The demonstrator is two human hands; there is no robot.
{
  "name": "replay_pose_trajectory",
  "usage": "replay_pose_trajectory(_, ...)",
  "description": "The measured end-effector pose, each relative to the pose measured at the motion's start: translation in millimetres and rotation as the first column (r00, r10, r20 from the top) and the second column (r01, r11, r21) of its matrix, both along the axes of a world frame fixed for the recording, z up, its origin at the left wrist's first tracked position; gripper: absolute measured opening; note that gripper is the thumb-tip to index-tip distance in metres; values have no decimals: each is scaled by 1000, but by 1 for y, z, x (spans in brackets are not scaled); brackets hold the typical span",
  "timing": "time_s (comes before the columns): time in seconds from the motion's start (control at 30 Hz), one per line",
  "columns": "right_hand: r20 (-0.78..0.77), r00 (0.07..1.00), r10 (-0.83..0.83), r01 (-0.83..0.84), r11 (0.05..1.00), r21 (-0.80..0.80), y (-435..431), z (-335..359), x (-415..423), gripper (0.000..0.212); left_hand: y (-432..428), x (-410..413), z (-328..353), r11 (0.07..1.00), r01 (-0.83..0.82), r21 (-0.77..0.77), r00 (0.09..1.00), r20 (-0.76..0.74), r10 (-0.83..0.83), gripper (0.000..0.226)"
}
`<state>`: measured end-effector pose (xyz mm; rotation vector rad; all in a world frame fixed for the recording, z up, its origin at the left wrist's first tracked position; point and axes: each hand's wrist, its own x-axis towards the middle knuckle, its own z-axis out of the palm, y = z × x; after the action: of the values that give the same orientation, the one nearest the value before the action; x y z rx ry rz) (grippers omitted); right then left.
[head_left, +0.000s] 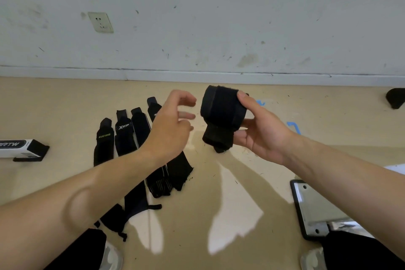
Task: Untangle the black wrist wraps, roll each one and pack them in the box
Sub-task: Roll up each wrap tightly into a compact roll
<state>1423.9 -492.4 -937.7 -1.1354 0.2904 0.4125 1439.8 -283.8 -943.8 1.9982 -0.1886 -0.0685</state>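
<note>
One black wrist wrap (221, 114) is wound into a thick, soft cylinder of fuzzy woven fabric, with a short tab end hanging from its underside. The right hand (263, 136) holds it in the air above the glossy beige floor (241, 171), thumb pressed on the top edge and fingers curled beneath and behind it. The left hand (173, 125) hovers just beside the roll without touching it, its fingers loosely curved, slightly apart and holding nothing. Several flat wraps (140, 129) lie side by side as long, narrow elastic strips, partly under the left forearm. The leftmost reads "XUEYING" in yellow-green; its neighbour carries a white logo too small to read surely. A long white-and-black box (22, 148) lies at the left edge, well apart, showing the letters "RTW".
</note>
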Motion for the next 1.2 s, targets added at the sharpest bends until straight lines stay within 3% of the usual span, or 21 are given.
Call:
replay_pose_trajectory(0.07,-31,999,-16,16,1000,8,0,2,0,37,3,-2,-3,954,135,267,953,229,-199,68)
replay_pose_trajectory(0.13,-61,998,-16,16,1000,11,-1,2,1,40,3,-3,-6,909,173,379,901,311,-301,68)
replay_pose_trajectory(0.33,-106,993,59,-60,998,-7,2,0,-1,57,0,0,-2,927,108,358,821,494,-286,20)
replay_pose_trajectory(0.43,-124,990,67,-69,998,-14,3,0,-3,56,-1,3,-2,924,125,360,778,543,-317,12)
replay_pose_trajectory(0.77,-58,997,58,-64,992,-105,7,2,0,40,-2,10,-9,963,88,254,865,461,-200,28)
replay_pose_trajectory(0.97,-52,997,64,-70,989,-129,8,-3,-2,40,-5,5,-15,980,70,184,907,398,-139,15)
replay_pose_trajectory(1.1,-47,995,88,-94,984,-153,11,-1,-4,45,-7,0,-13,995,32,94,957,285,-57,32)
replay_pose_trajectory(1.2,-34,995,99,-103,986,-135,13,1,-3,47,-6,0,-11,996,78,-32,992,106,-74,47)
